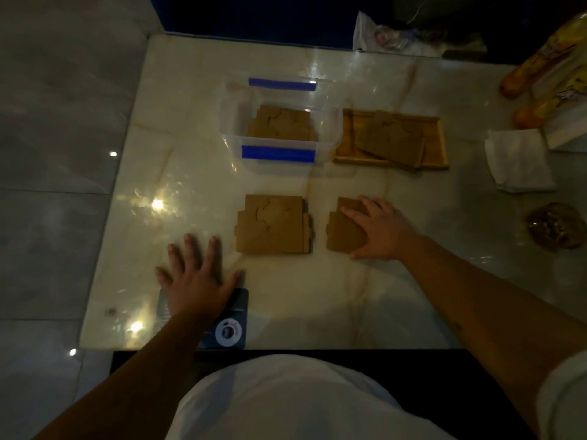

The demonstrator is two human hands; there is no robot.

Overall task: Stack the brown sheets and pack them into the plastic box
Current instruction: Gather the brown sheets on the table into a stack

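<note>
Head view: right hand [378, 228] flat on near-right stack of brown cut cardboard sheets [344, 231], gripping nothing yet.
Left hand [197, 274] spread, empty, on pale marble tabletop [190, 122]. Square edges first, pinch whole stack, lower level into clear blue-latched plastic box [279, 122], already holding sheets.

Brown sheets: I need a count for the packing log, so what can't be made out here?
- Right-hand stack, head view: the right hand covers much of it.
- Sheets in the plastic box: dim light and flush edges hide the number.
- Wooden tray: overlapping sheets hide those beneath.
</note>
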